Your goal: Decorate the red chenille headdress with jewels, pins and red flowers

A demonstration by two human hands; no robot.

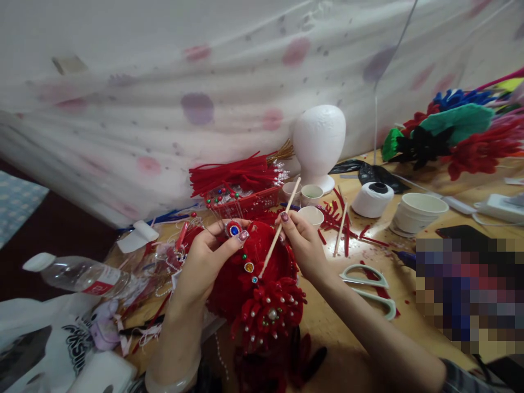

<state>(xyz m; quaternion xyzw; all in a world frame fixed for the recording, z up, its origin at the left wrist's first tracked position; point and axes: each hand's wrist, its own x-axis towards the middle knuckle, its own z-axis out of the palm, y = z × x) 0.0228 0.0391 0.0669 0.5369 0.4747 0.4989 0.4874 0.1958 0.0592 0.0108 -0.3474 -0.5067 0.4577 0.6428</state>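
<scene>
A red velvety headpiece (223,297) with a beaded flower (262,322) at its front lies between my hands. My left hand (196,262) is closed at its left edge, thumb and fingers pinching a blue gem ornament (234,230) with a pale rim. Between thumb and fingers of my right hand (302,240) is a thin wooden stick (272,248), slanting down to the left. Its lower tip is beside a small light-blue gem (254,279), just below an amber gem (249,267). Whether the tip touches the gem I cannot tell.
Behind the headpiece stand a red basket (249,202) of red stems, paper cups (311,195) and a white foam head (319,142). White-handled scissors (368,289), a thread spool (372,200) and a larger cup (420,213) are right. A plastic bottle (82,274) lies left.
</scene>
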